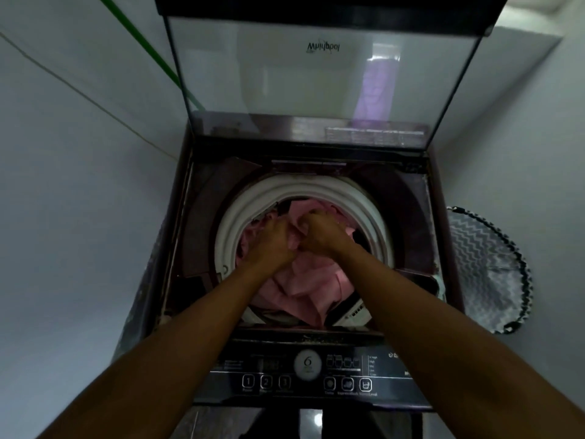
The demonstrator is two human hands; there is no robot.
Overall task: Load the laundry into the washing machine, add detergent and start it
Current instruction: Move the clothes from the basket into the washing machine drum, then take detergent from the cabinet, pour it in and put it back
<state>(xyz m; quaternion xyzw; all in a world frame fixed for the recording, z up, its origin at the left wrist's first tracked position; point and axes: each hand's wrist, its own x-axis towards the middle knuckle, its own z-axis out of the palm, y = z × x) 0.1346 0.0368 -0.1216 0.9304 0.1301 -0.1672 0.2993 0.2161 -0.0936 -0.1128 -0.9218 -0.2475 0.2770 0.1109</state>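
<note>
A dark top-loading washing machine [202, 236] stands below me with its glass lid [316, 83] raised upright at the back. Pink laundry [304, 280] fills the drum inside the white drum ring [228, 229]. Both my arms reach down into the drum. My left hand [269, 239] lies on the pink cloth with its fingers dug into it. My right hand [319, 232] is beside it, fingers curled into the same cloth. The fingertips of both hands are hidden in the folds. The control panel [304, 375] with its buttons runs along the near edge.
A laundry basket [487, 270] with a grey zigzag pattern stands to the right of the machine. White walls close in on the left and right. A green line [142, 45] runs diagonally across the left wall behind the lid.
</note>
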